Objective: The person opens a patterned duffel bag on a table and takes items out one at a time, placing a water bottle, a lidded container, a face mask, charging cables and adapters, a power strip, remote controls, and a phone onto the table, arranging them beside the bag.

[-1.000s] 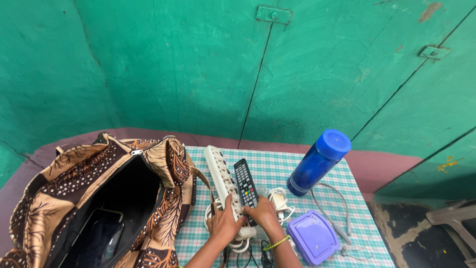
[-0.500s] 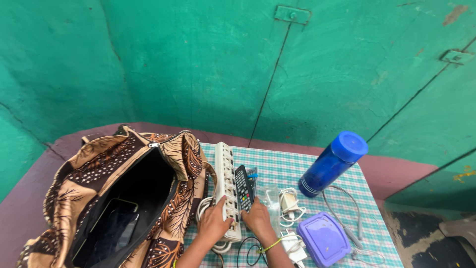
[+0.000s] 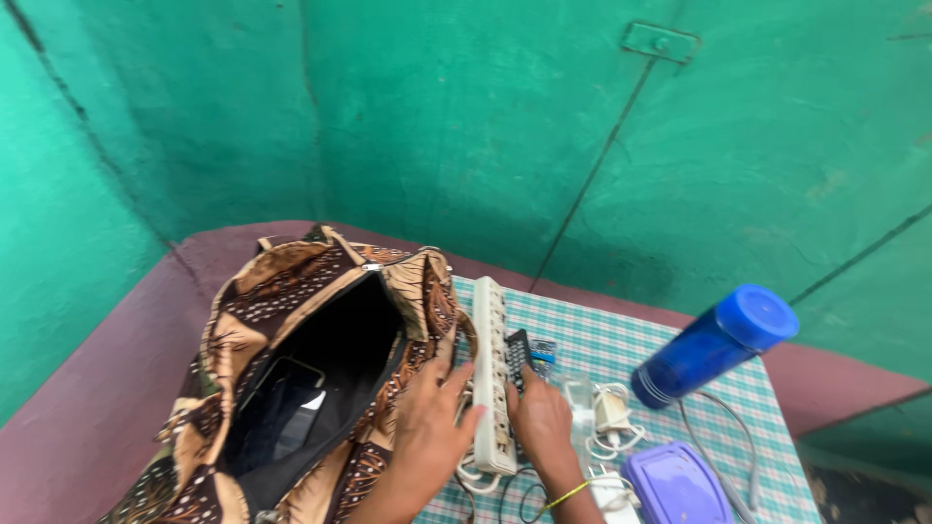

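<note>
So the brown patterned bag (image 3: 291, 388) is unzipped and wide open, with a dark phone-like slab lying inside. Right beside it on the checked cloth (image 3: 621, 340) is the white power strip (image 3: 491, 374). Left hand (image 3: 427, 427) has fingers spread, resting on the strip and the bag's edge. Right hand (image 3: 539, 417) lies flat over a black remote (image 3: 517, 351), fingers loosely curled. Blue bottle (image 3: 714, 344) is capped, purple box (image 3: 675, 485) has its lid on
</note>
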